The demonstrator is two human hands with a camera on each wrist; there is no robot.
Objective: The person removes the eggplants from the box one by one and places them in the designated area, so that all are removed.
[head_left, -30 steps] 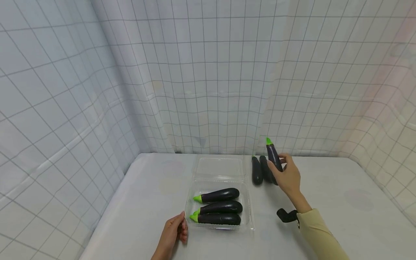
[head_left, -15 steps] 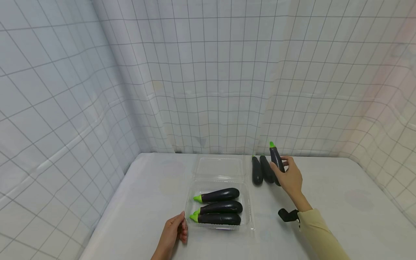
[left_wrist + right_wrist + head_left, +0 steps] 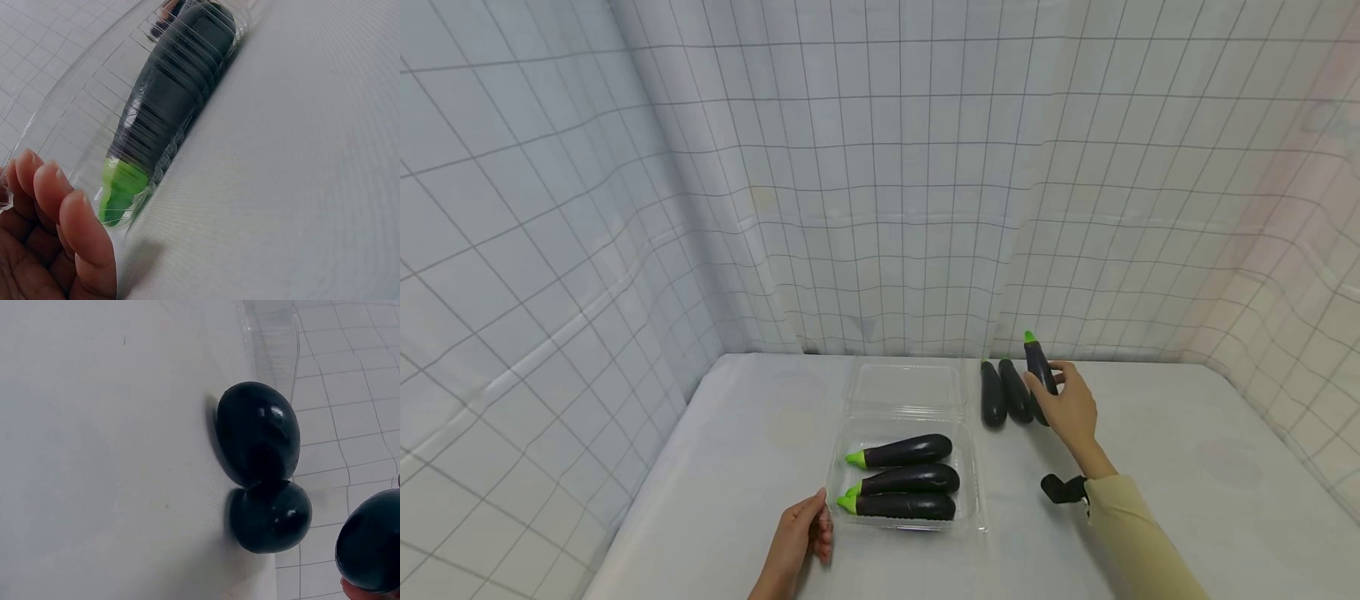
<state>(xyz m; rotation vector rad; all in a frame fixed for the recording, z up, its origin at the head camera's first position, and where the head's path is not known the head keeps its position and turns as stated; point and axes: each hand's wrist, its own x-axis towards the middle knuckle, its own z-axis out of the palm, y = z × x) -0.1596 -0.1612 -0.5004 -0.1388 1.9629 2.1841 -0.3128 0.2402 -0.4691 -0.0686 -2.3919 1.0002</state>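
Note:
In the head view my left hand (image 3: 801, 533) pinches the near left corner of a clear plastic clamshell container (image 3: 969, 454). Three dark eggplants (image 3: 913, 478) with green stems lie inside it, stems to the left. My right hand (image 3: 1070, 412) grips another eggplant (image 3: 1037, 362) by its body, stem up and tilted slightly left. Close by on its left, two loose eggplants (image 3: 993, 400) lie side by side on the table. The right wrist view shows their rounded ends, with the held eggplant (image 3: 370, 544) apart from them. The left wrist view shows curled fingers (image 3: 84, 228) beside the container wall.
The container's lid (image 3: 906, 387) is folded back flat behind it. A white cloth covers the table (image 3: 760, 433), and white grid-patterned curtains (image 3: 895, 167) stand at the back and sides. A black wrist mount (image 3: 1062, 489) juts from the right sleeve.
My right hand has shifted slightly to the right and down with the eggplant, then nearly stopped. The gap to the loose eggplants shows more. My left hand and the container stay put.

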